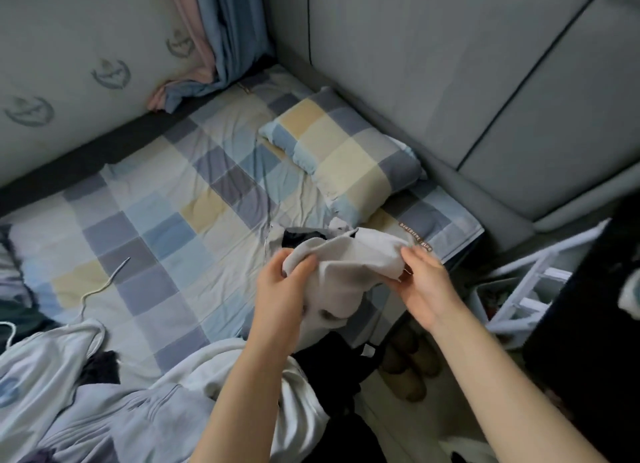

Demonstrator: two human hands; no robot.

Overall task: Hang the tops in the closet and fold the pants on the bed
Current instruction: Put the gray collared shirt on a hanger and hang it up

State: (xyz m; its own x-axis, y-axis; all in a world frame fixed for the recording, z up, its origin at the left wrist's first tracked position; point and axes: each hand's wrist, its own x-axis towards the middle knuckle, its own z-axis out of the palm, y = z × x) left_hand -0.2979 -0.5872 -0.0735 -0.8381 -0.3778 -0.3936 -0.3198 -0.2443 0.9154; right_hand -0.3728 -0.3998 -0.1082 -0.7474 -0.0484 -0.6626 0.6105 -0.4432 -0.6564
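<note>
I hold a light grey garment [349,265] up over the near right corner of the bed [180,199]. My left hand [282,292] grips its left edge with fingers curled into the cloth. My right hand [420,282] pinches its right edge. A black piece of cloth [301,237] shows just behind the grey garment. A pale blue hooded top [52,376] with a white drawstring lies crumpled at the bed's near left. A white garment [277,393] and dark clothes [332,362] are heaped below my left forearm.
A checked pillow [346,150] lies at the head of the bed against the grey padded headboard [450,81]. Curtains [214,39] hang in the far corner. A white rack [530,289] and slippers [408,372] sit on the floor to the right of the bed.
</note>
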